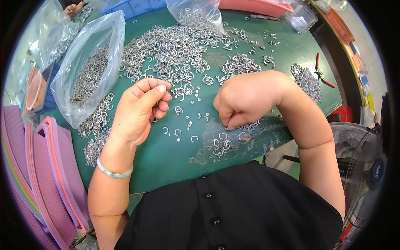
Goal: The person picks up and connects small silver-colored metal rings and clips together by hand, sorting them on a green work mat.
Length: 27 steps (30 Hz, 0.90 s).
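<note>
Rings (183, 46) heap beyond the left hand (143, 104), whose thumb and forefinger meet; the right hand (250, 98) is curled, knuckles up. Whether either holds one, I cannot tell. Left of the left hand, a clear bag (64, 89) contains rings; beyond both hands, a second bag (208, 7) holds more.

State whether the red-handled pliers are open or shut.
Open: the pliers have their red handles spread well apart in a V.
</note>
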Each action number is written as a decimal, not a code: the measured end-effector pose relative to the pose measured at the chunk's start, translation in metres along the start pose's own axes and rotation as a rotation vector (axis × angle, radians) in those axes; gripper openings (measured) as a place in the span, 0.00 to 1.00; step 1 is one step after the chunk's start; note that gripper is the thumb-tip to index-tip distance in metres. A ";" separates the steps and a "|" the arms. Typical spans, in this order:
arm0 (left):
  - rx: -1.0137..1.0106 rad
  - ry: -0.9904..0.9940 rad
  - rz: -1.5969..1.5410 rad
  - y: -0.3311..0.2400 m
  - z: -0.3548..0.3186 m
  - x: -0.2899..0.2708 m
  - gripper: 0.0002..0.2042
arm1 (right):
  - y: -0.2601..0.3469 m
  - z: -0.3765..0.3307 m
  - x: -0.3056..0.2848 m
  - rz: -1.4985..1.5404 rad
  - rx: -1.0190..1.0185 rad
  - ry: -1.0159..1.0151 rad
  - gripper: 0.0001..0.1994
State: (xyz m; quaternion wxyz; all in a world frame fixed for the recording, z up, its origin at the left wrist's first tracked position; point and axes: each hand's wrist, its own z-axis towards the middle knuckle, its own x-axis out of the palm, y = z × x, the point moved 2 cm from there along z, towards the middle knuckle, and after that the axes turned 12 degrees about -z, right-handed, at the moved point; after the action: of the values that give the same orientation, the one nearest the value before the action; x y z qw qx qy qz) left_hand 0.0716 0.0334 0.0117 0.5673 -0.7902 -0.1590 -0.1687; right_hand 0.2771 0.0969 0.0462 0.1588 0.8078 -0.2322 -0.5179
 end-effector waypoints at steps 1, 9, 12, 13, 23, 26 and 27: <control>-0.001 -0.001 -0.004 0.000 0.000 -0.001 0.05 | 0.001 -0.002 -0.001 0.001 0.000 0.004 0.04; -0.006 0.002 -0.047 -0.001 0.000 -0.001 0.05 | -0.003 0.016 -0.006 -0.136 0.083 -0.606 0.06; -0.006 0.017 -0.047 -0.002 -0.001 -0.002 0.05 | -0.001 0.029 0.000 -0.288 0.224 -0.691 0.06; -0.004 0.015 -0.050 -0.002 -0.001 -0.003 0.05 | -0.001 0.033 0.001 -0.378 0.247 -0.762 0.07; -0.008 -0.012 -0.004 -0.003 -0.004 -0.002 0.05 | -0.008 0.036 0.005 -0.364 0.301 -0.801 0.04; -0.009 -0.005 -0.004 -0.001 -0.004 -0.002 0.05 | -0.010 0.032 0.005 -0.295 0.315 -0.856 0.03; -0.013 -0.006 -0.003 -0.001 -0.003 -0.001 0.05 | -0.012 0.031 0.004 -0.295 0.314 -0.857 0.03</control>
State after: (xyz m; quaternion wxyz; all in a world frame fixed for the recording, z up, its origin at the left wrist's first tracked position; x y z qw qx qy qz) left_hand 0.0700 0.0304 0.0125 0.5615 -0.7941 -0.1608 -0.1684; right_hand 0.2533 0.1042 0.0244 -0.1504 0.5600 -0.2352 -0.7800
